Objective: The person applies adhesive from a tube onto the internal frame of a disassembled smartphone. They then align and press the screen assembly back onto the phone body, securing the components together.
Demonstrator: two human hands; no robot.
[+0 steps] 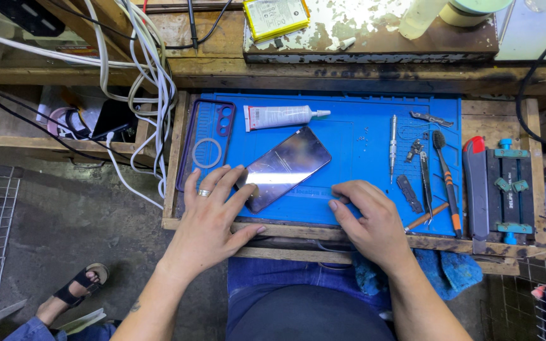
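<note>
Both hands down on the blue mat (361, 158): phone (285, 167) lies glass-up, tilted, mid-mat. My left hand (213, 211) is open, fingers spread, pinning its lower corner; my right hand (368, 218) is flat, loosely curled, holding nothing, just beside it. Glue tube (282, 117) above, purple case (206, 142) left, tools right. Risk: uneven corner pressure could crack the glass or skid it.

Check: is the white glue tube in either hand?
No: the white tube lies alone on the blue mat, above the phone that the left hand touches.
</note>
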